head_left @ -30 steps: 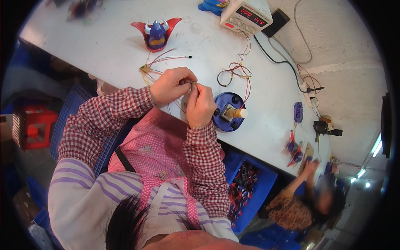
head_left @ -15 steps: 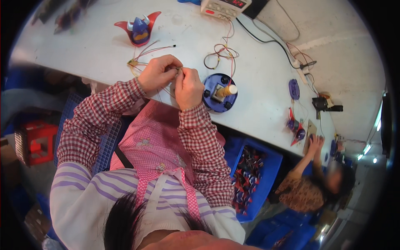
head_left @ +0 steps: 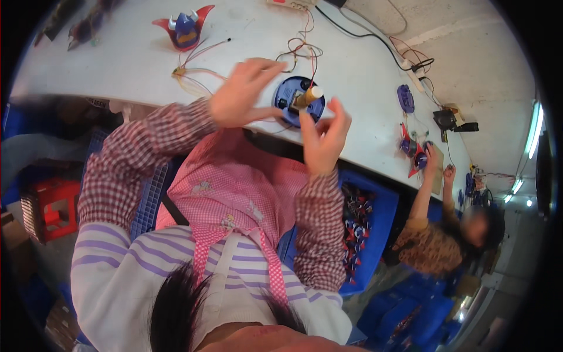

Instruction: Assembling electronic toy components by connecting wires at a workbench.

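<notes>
A round blue plastic base (head_left: pixel 287 89) lies near the front edge of the white table, with a brownish post capped in white (head_left: pixel 309 97) standing on it. My left hand (head_left: pixel 246 94) hangs just left of the base, fingers spread and nothing in them. On the base's right side is my right hand (head_left: pixel 326 134), thumb and fingers apart, also without anything held. Whether either hand touches the base I cannot tell. Left of my left hand, a bundle of thin wires (head_left: pixel 179 71) lies on the table. Behind it sits a red and purple horned toy figure (head_left: pixel 185 30).
A power supply box (head_left: pixel 293 3) stands at the far edge, its leads (head_left: pixel 299 50) coiled behind the base. A blue bin (head_left: pixel 375 234) of toy parts is below the table at right. Farther right a co-worker (head_left: pixel 434 246) handles things beside another toy figure (head_left: pixel 412 149).
My hands were pinched together over the wires; now they have parted and moved right to either side of the blue base. The view has shifted slightly. The co-worker's hands have moved apart.
</notes>
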`<state>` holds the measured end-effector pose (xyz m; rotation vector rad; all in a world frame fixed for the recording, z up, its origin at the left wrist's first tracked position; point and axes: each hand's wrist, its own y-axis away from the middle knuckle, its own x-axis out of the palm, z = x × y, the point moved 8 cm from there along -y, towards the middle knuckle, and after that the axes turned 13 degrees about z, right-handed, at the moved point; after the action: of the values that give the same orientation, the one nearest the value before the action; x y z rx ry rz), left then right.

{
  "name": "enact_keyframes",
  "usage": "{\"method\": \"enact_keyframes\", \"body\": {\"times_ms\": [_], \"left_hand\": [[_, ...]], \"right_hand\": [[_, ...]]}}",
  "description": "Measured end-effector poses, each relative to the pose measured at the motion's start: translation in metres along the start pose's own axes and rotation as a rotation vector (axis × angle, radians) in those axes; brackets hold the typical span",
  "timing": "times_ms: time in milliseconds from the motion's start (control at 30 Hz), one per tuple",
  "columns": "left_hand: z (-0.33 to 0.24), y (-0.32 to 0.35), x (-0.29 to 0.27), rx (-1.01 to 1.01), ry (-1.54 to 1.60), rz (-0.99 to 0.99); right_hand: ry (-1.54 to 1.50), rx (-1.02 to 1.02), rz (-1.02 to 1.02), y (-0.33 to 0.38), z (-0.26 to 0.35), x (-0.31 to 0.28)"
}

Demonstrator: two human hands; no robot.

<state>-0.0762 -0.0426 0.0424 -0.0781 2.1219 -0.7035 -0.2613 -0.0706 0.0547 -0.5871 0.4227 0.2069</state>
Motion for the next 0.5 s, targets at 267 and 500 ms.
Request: {"method": "enact_keyframes", "body": {"times_ms": [267,500], "left_hand": [[0.008,-0.035,0.087,-0.085,-0.080,0.262],[0.020,-0.036,0.085,-0.196,-0.071,0.293]], "right_hand": [[0.236,0.010,0.348,-0.040,-0.037,0.037],[0.421,-0.349,0.251,-0.024,0.005,0.039]]}}
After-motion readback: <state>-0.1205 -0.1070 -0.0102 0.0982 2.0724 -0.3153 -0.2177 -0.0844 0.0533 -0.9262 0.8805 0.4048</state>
